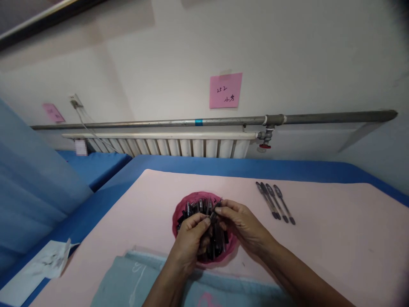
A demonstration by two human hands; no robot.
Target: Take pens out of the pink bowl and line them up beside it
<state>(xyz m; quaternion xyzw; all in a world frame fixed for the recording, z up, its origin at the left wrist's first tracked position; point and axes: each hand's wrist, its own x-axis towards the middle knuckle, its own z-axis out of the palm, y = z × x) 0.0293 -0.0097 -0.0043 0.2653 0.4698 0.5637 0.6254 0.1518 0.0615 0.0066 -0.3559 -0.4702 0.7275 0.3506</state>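
"What's nearest?"
"A teal cloth, at the pink basket's six o'clock."
"And the hands?"
"The left hand and right hand both pinch a slim dark piece over the basket, among dark pens."
"Beyond?"
"Four pens at two o'clock, any print unreadable."
"Writing?"
"A pink note on the wall at twelve reads '252' above handwritten characters; the smaller note at ten is illegible."

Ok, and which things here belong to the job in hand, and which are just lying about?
Apparently in use:
dark pen-like piece, held between left hand and right hand
pink basket of dark pens or pen parts
four pens on the right, likely

Apparently just around:
white paper, far left
pink note on the wall
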